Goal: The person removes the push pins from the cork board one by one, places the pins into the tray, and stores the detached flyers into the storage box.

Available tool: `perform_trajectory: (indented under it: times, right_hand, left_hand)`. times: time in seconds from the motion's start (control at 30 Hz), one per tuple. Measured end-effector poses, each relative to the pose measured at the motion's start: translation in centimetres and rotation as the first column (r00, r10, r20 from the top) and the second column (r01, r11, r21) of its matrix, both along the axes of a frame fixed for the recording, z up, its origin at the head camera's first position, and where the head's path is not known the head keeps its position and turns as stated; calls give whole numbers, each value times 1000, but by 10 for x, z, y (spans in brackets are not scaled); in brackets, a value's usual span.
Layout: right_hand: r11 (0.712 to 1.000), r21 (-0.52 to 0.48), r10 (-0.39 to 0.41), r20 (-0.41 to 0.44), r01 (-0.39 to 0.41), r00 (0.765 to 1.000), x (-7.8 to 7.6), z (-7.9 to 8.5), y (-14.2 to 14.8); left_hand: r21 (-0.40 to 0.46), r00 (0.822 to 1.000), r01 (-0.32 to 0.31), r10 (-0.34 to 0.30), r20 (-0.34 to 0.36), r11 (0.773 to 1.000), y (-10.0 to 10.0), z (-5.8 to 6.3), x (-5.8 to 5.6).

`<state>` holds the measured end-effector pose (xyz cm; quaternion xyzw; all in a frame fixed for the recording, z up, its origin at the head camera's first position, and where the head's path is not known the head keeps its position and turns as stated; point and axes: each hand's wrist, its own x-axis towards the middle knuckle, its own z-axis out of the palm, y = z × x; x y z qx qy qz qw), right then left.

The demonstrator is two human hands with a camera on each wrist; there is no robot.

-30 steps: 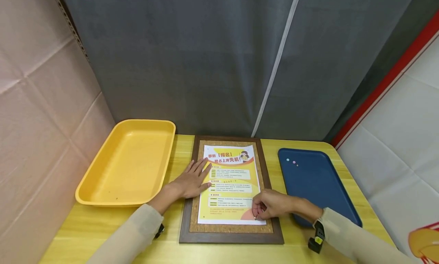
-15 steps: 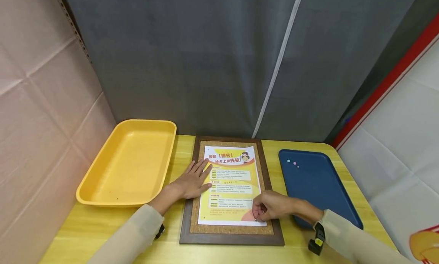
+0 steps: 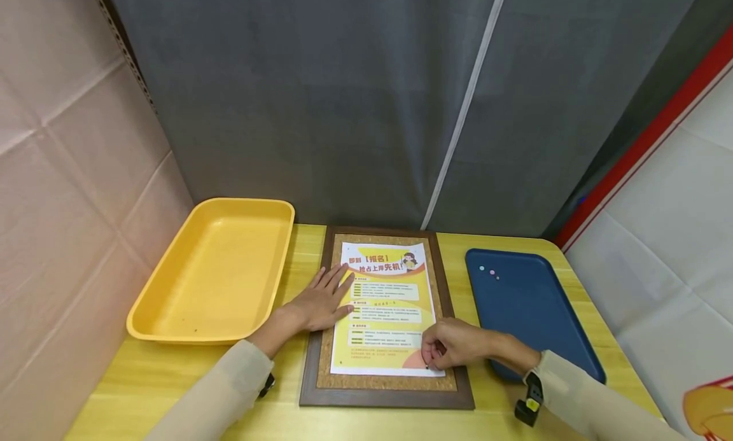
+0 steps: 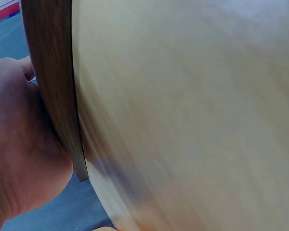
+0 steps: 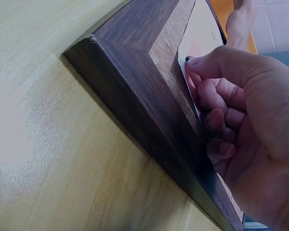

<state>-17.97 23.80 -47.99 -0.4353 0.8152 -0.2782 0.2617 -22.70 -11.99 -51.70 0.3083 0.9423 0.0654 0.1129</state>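
Observation:
A printed yellow and white poster [image 3: 385, 288] lies on a cork board [image 3: 395, 382] with a dark wooden frame [image 3: 386, 398]. My left hand [image 3: 322, 301] rests flat across the frame's left side, its spread fingertips on the poster; the left wrist view shows its palm [image 4: 29, 144] against the frame. With curled fingers, my right hand [image 3: 455, 343] holds a small dark-headed pushpin [image 5: 188, 58] at the poster's lower right corner. The thumb touches its head; the pin's point is hidden. Tiny dark dots mark the poster's upper left and lower left corners.
A yellow tray [image 3: 229, 333] stands left of the board. To the right lies a blue tray [image 3: 532, 307], partly behind my right forearm, with a few small pins [image 3: 491, 272] near its upper left corner. A grey curtain [image 3: 321, 110] hangs behind the wooden table [image 3: 263, 422].

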Motion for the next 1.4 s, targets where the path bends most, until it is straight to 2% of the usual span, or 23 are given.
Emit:
perform_trajectory:
  times: [0.23,0.5,0.87,1.1,1.23,1.4]
  right_hand:
    - [1000,-5,-2,-12,2,1000,1,1,0]
    - [1000,-15,10,-12,-10,1000,1,1,2]
    - [996,-90,-3,120,14,993,-1,2,5]
    - [990,-137,-6,189,33,982,-2,1,9]
    - [984,-175,-4,207,42,978,-3,1,11]
    - [973,-220,-20,231,72,973,-6,5,17]
  left_hand:
    - [14,1000,8,-8,2,1000,-1,5,2]
    - [25,1000,7,-7,-6,1000,-2,3,0]
    - [43,1000,22,-22,2,999,-1,11,2]
    - [24,1000,9,-9,-4,1000,0,5,1]
    - [6,1000,2,-2,2,1000,1,6,3]
    - [5,1000,9,-9,1,1000,2,13,7]
